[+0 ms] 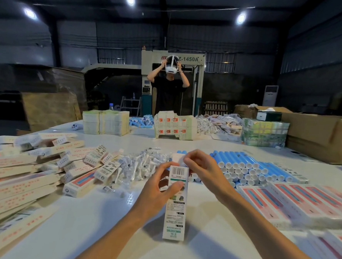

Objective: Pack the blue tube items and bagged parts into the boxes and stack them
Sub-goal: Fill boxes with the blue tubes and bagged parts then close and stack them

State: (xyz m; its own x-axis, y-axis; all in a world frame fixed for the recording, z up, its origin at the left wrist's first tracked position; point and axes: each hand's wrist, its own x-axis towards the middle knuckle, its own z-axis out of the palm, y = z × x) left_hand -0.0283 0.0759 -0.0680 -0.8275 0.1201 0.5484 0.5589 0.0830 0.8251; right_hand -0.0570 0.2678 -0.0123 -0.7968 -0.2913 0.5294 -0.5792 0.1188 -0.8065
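Gripping the box (176, 209) over the near counter (93, 214), the left hand (161, 188) steadies it while the right hand (201, 169) pinches its far-end flap (176, 158), probably for closing; blue tubes (244, 166) lie right.

Printed cardboard box (176, 201), glossy white table (92, 220)
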